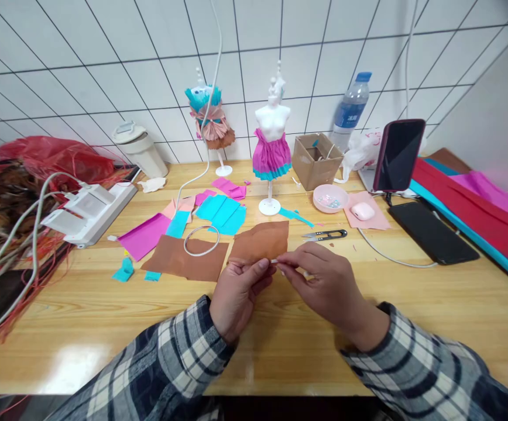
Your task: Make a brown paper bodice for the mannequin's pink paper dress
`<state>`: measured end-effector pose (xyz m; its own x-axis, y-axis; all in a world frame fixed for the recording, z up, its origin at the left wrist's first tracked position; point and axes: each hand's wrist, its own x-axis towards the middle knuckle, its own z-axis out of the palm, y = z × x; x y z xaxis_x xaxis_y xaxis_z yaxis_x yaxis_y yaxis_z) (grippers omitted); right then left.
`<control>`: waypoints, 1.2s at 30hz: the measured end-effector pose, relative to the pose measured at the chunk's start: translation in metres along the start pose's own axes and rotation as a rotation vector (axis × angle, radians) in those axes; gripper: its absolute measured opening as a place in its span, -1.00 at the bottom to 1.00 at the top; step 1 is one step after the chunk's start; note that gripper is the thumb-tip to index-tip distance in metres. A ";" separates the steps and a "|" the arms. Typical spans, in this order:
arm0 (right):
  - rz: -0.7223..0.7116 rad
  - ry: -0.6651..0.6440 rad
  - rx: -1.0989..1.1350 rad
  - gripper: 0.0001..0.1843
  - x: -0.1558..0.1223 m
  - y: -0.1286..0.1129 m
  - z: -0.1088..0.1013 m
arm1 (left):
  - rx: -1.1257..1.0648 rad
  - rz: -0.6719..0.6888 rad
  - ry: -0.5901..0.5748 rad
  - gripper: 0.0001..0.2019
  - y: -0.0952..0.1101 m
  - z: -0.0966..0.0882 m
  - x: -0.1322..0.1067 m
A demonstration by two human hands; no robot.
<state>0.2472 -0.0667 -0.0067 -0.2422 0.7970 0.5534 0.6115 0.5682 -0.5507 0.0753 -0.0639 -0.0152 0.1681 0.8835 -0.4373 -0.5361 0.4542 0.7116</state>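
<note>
My left hand (pixel 239 295) is closed on the lower edge of a brown crepe paper sheet (pixel 263 238), which stands up behind the fingers. Thumb and fingertips of my right hand (pixel 330 283) pinch one end of a small whitish strip (pixel 274 261), its other end at my left thumb; its kind is too small to make out. Another brown sheet (pixel 184 263) lies flat to the left, with a silvery ring (pixel 201 253) on it. Thread snips (pixel 326 235) rest just beyond my right hand. A white mini dress form (pixel 273 120) in a pink and turquoise paper skirt stands behind.
Turquoise paper pieces (pixel 223 214) and a pink sheet (pixel 145 235) lie at left. A second dressed form (pixel 212 126), a cardboard box (pixel 316 164) and a water bottle (pixel 351 111) stand along the wall. At right are a bead dish (pixel 329 199) and phone (pixel 432 231).
</note>
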 end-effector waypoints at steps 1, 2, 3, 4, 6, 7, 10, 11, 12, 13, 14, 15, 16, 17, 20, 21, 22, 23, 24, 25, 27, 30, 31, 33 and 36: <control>-0.018 -0.026 -0.018 -0.87 -0.001 -0.002 0.001 | 0.009 0.004 -0.004 -0.79 -0.001 0.000 -0.001; -0.020 -0.047 -0.038 -0.86 -0.002 -0.003 0.003 | 0.013 0.006 -0.005 -0.80 -0.001 0.001 -0.001; -0.014 -0.061 -0.057 -0.85 -0.002 -0.004 0.005 | 0.017 0.007 -0.007 -0.80 -0.001 0.001 -0.002; -0.006 -0.065 -0.073 -0.84 -0.002 -0.003 0.007 | 0.020 0.006 -0.009 -0.81 -0.001 0.002 -0.002; 0.009 -0.058 -0.099 -0.83 -0.003 -0.002 0.008 | 0.024 0.000 -0.015 -0.80 -0.001 0.003 -0.002; 0.013 -0.047 -0.109 -0.83 -0.003 -0.002 0.009 | 0.025 -0.003 -0.023 -0.80 0.000 0.003 -0.002; 0.004 -0.011 -0.131 -0.84 -0.002 -0.001 0.007 | 0.018 0.013 -0.075 -0.82 0.000 0.003 -0.003; -0.001 -0.003 -0.138 -0.85 -0.002 -0.001 0.007 | 0.015 0.029 -0.102 -0.82 0.001 0.003 -0.003; -0.005 0.006 -0.143 -0.85 -0.002 -0.001 0.007 | 0.013 0.043 -0.134 -0.80 0.001 0.004 -0.003; -0.009 0.012 -0.147 -0.85 -0.002 -0.001 0.006 | 0.011 0.057 -0.166 -0.76 0.002 0.004 -0.004; -0.011 0.018 -0.153 -0.85 -0.001 0.000 0.006 | 0.007 0.069 -0.196 -0.71 0.002 0.005 -0.004; -0.013 0.024 -0.158 -0.85 -0.001 0.000 0.006 | 0.003 0.075 -0.226 -0.66 0.003 0.006 -0.005; -0.014 0.030 -0.162 -0.85 -0.001 0.001 0.006 | 0.000 0.078 -0.254 -0.64 0.003 0.007 -0.005; -0.014 0.032 -0.164 -0.85 -0.001 0.001 0.006 | 0.000 0.079 -0.277 -0.64 0.004 0.008 -0.005; -0.018 0.023 -0.163 -0.86 -0.001 0.001 0.005 | 0.033 0.038 -0.281 -0.74 0.002 0.007 -0.005; -0.023 0.017 -0.167 -0.86 -0.001 0.001 0.005 | 0.057 -0.006 -0.267 -0.76 0.000 0.006 -0.005; -0.026 0.010 -0.176 -0.86 -0.001 0.000 0.005 | 0.087 -0.052 -0.250 -0.76 -0.002 0.004 -0.004; -0.028 0.003 -0.189 -0.86 -0.001 -0.001 0.004 | 0.129 -0.081 -0.233 -0.73 -0.003 0.003 -0.004; -0.029 -0.003 -0.204 -0.86 -0.001 -0.001 0.004 | 0.182 -0.083 -0.212 -0.70 -0.005 0.001 -0.004; -0.030 -0.007 -0.218 -0.86 -0.001 -0.002 0.004 | 0.244 -0.051 -0.182 -0.68 -0.005 0.000 -0.004; -0.041 -0.012 -0.236 -0.86 -0.001 -0.003 0.003 | 0.362 0.076 -0.084 -0.67 -0.005 -0.001 -0.003; -0.067 -0.016 -0.245 -0.85 -0.003 -0.003 0.004 | 0.456 0.188 0.026 -0.69 -0.002 0.000 -0.002; -0.068 -0.019 -0.243 -0.85 -0.003 -0.003 0.004 | 0.470 0.190 0.025 -0.69 -0.001 0.000 -0.001; -0.057 -0.022 -0.220 -0.84 -0.003 -0.003 0.004 | 0.472 0.158 -0.007 -0.71 0.000 -0.001 0.000; -0.014 -0.018 -0.118 -0.84 -0.002 -0.003 0.005 | 0.414 0.102 -0.029 -0.74 -0.001 -0.003 0.002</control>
<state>0.2423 -0.0685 -0.0094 -0.2640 0.7934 0.5485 0.6922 0.5518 -0.4650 0.0734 -0.0627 -0.0189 0.1582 0.9264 -0.3417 -0.1746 0.3668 0.9138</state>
